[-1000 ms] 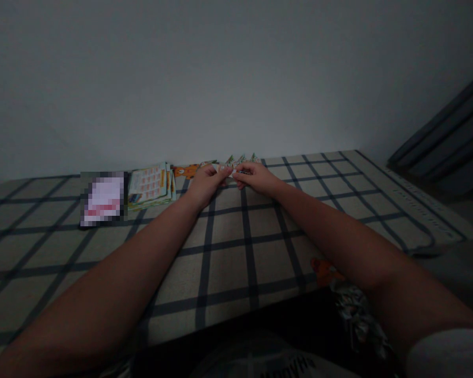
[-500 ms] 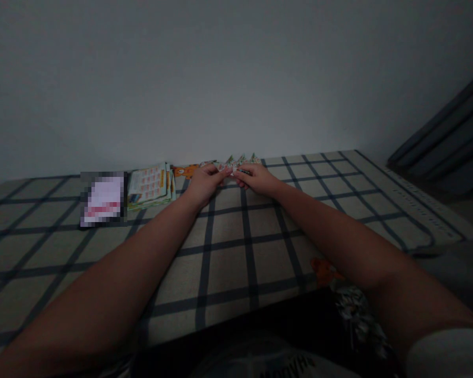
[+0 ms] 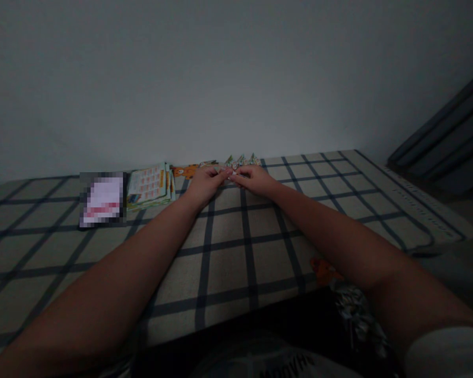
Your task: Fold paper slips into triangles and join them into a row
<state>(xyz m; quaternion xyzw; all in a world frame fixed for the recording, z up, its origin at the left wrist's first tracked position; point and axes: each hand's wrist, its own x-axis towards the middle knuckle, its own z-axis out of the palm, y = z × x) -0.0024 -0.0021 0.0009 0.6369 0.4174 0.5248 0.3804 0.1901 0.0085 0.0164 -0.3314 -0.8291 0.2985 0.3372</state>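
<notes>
Both hands meet over the far part of the checked cloth. My left hand [image 3: 207,181] is closed, its thumb and fingertips pinching a small piece of folded paper [image 3: 232,174], pale in colour. From the other side my right hand [image 3: 254,180] pinches the same paper, fingertips almost touching the left ones. Most of the paper is hidden by the fingers. Just behind the hands stand several small pointed folded-paper pieces [image 3: 242,159], green and white. Left of my left hand lies a stack of printed paper sheets [image 3: 148,185].
A phone-like slab with a blurred, lit screen [image 3: 102,199] lies at the left. The checked cloth [image 3: 228,262] covers the surface up to a plain wall [image 3: 236,79]. Crumpled patterned paper pieces [image 3: 358,315] lie near my lap at the right. A dark curtain [image 3: 453,136] hangs far right.
My fingers have shifted slightly around the paper, and less of it shows between them now. My right fingers are curled in a little more. The other things stay in place.
</notes>
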